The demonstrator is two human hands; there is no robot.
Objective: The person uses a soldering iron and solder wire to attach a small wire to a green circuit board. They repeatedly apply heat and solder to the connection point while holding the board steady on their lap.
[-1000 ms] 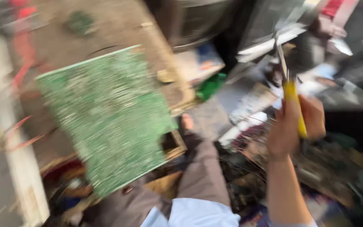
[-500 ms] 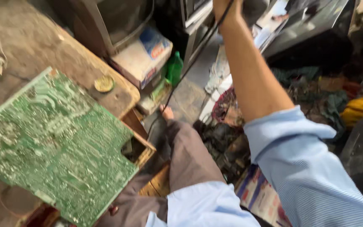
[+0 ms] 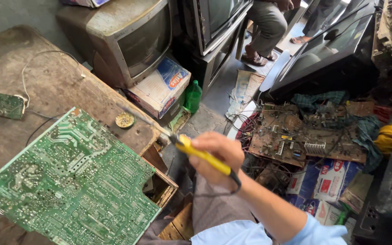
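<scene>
Right hand point(image 3: 216, 152) grips yellow soldering iron point(image 3: 203, 154) near small round tin point(image 3: 124, 120)

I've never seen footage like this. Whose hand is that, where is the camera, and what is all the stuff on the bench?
The camera sits on a person's head and looks down, so the right hand is the wearer's own. It grips a yellow-handled soldering iron, its thin tip aimed toward a small round brass-coloured tin. On the worn wooden bench lies a large green circuit board, solder side up, and farther back a small green circuit board with a white wire. Old grey televisions stand behind. The left hand is out of view. Another person's legs show at the top.
</scene>
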